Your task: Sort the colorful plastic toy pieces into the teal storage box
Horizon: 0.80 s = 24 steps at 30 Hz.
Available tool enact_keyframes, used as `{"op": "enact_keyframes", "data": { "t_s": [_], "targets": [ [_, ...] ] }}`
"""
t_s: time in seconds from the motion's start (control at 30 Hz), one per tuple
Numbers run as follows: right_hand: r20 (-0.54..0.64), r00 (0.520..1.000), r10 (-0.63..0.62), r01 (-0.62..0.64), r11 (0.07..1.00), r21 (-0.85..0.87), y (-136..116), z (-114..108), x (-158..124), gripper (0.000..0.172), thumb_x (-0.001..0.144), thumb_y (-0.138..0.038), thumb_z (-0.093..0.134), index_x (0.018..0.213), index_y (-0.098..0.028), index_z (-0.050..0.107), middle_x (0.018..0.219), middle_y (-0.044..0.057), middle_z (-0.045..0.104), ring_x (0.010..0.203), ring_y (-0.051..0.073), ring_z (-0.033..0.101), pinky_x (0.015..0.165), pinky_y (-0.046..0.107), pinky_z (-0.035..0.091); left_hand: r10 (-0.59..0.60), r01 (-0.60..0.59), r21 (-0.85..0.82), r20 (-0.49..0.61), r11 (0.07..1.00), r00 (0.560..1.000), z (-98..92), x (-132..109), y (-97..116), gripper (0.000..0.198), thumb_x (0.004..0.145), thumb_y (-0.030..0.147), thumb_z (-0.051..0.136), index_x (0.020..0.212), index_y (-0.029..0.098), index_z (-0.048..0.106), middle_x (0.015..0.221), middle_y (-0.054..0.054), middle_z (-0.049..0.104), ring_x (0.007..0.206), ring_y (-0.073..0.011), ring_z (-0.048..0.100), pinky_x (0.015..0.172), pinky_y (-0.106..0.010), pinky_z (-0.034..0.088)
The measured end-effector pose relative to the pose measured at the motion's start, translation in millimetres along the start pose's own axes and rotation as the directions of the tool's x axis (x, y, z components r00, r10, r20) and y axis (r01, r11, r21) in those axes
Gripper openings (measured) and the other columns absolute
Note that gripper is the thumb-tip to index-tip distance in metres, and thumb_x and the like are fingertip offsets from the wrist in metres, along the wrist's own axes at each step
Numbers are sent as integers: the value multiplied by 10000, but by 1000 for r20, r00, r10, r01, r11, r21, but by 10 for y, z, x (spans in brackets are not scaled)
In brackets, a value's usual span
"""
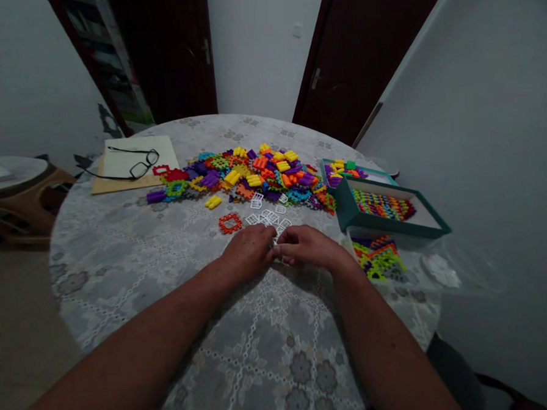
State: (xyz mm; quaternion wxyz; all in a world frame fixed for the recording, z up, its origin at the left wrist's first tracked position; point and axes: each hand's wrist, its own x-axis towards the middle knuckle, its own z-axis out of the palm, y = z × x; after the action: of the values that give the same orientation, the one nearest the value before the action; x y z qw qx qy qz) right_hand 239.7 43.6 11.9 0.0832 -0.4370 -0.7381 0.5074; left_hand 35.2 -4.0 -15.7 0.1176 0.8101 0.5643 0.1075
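The left hand (248, 249) and the right hand (310, 247) lie close together on the round tabletop (120, 256), which is covered with a pale lace-patterned cloth. Their fingertips meet in the middle. Both hands are knuckles up with the fingers curled down and inward. Each grip looks narrow, but the fingers hide what lies under them, so I cannot tell whether either one is pinching a piece.

Just beyond the fingertips is a small scatter of white plastic lattice squares (267, 217), flat on the cloth, with the nearest ones touching or almost touching the fingers. To their left lies a red square plastic frame piece (230, 223), and farther back a single yellow ridged block (213, 201).

Behind these, a wide heap of multicoloured interlocking plastic blocks (258, 172) stretches across the tabletop. At the far left, black-rimmed glasses (136, 166) rest on a beige sheet of card (165, 151).

To the right of the hands stands an open teal cardboard box (347, 210) with coloured pieces inside. A second teal tray (377, 175) sits behind it. Near the right wrist is a clear plastic bag of green and yellow pieces (379, 257).
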Motion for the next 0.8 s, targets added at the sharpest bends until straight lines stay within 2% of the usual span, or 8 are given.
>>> {"op": "enact_keyframes", "data": {
  "t_s": [0.17,0.3,0.4,0.53,0.6,0.67,0.8],
  "targets": [
    [-69,987,-145,122,957,-263,-47,43,-34,227,922,-365,819,837,-198,692,765,1,677,706,139,569,623,255,384,4,-5,4,34,1000,999,-49,-6,21,216,998,338,656,1164,204,691,1135,-128,723,1111,-309,665,972,-435,526],
    [-101,979,-179,126,909,-397,-58,67,-26,94,938,-224,754,860,-201,707,831,21,715,766,160,595,680,273,380,2,-2,11,35,1000,999,-61,-7,36,203,1008,344,638,1151,212,696,1117,-123,709,1092,-301,655,973,-435,526],
    [-143,979,-145,74,907,-414,-33,22,-16,105,947,-138,670,882,-196,729,851,32,736,801,171,620,718,268,396,4,-5,4,35,1000,999,-69,-19,32,203,1013,350,635,1156,215,686,1149,-122,702,1122,-297,644,995,-433,522],
    [-221,966,-135,44,927,-374,68,-104,-14,133,980,-158,632,912,-187,743,884,36,750,823,172,640,731,257,419,15,-15,-10,29,1000,999,-129,-57,-2,317,977,362,688,1257,218,655,1277,-124,672,1207,-298,622,1047,-426,509],
    [-222,964,-148,60,931,-360,130,-141,-4,128,986,-178,638,942,-189,757,904,40,756,835,178,655,743,261,438,-9,9,7,21,1000,1000,-171,-79,-15,378,963,381,702,1295,212,639,1307,-137,662,1239,-315,611,1068,-439,502],
    [-220,963,-156,70,932,-356,183,-137,21,132,974,-183,656,1029,-197,775,943,49,766,862,191,673,773,272,463,-44,43,30,26,999,999,-204,-96,-18,371,956,381,703,1277,204,642,1298,-149,668,1241,-330,611,1077,-459,499],
    [-285,948,-141,15,914,-406,235,-49,100,342,934,-175,712,1273,-203,739,1079,85,778,948,218,684,869,306,492,-83,81,37,42,996,996,-207,-103,-20,284,965,364,694,1204,216,656,1258,-141,687,1206,-320,629,1076,-458,502]
  ]
}}
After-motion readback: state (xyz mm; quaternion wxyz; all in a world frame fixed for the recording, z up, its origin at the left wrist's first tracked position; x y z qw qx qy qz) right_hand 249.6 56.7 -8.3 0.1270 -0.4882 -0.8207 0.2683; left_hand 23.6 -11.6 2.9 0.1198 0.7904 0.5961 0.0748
